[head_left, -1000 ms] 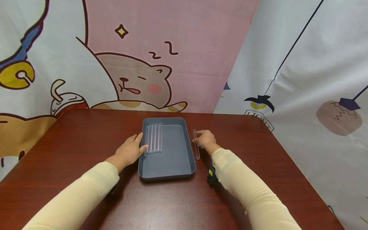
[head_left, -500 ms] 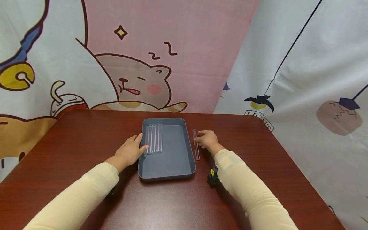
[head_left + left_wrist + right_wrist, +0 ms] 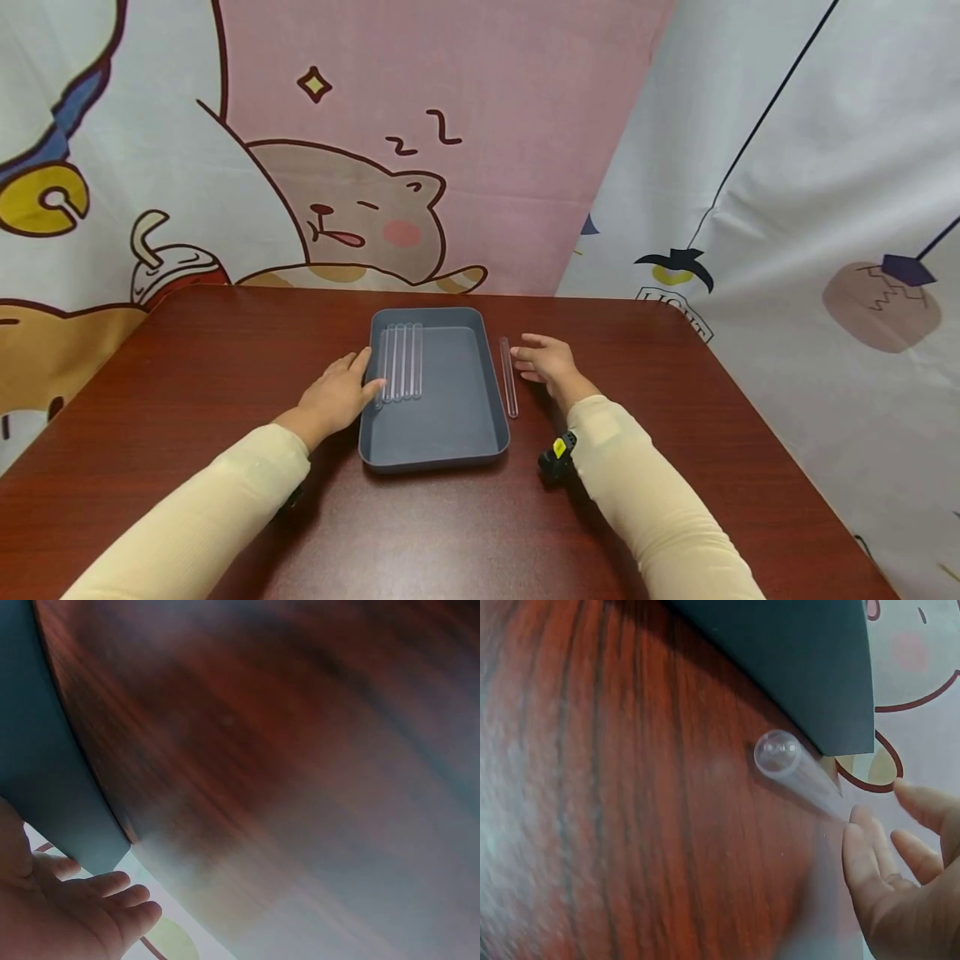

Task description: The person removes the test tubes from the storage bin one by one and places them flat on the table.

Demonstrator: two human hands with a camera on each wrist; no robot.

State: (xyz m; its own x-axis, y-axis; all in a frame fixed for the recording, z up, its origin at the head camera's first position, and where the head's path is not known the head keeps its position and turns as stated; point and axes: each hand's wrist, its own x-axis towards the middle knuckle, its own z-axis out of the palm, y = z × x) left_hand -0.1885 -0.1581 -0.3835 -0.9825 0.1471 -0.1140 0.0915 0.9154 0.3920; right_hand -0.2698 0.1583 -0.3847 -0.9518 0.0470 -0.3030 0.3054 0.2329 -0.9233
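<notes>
A dark grey rectangular tray (image 3: 450, 425) lies on the table, and several clear test tubes (image 3: 406, 363) sit side by side in its left half. My left hand (image 3: 334, 395) rests at the tray's left rim with fingers spread, its thumb over the nearest tube. Outside the right wall lies a single clear test tube (image 3: 510, 390), roughly parallel to the tray; its rounded end faces the camera in the right wrist view. Just right of that tube is my right hand (image 3: 547, 362), fingers loosely extended and parted, fingertips close to the tube's far part, nothing gripped.
The brown wood-grain table (image 3: 435, 533) extends around the tray on all sides. Behind its far edge hangs a cartoon-printed cloth (image 3: 525, 167). A small black device (image 3: 557, 460) is worn at my right wrist.
My right hand has let go of the single test tube, opened its fingers and drawn slightly right. The tube stays beside the tray. My left hand keeps its place.
</notes>
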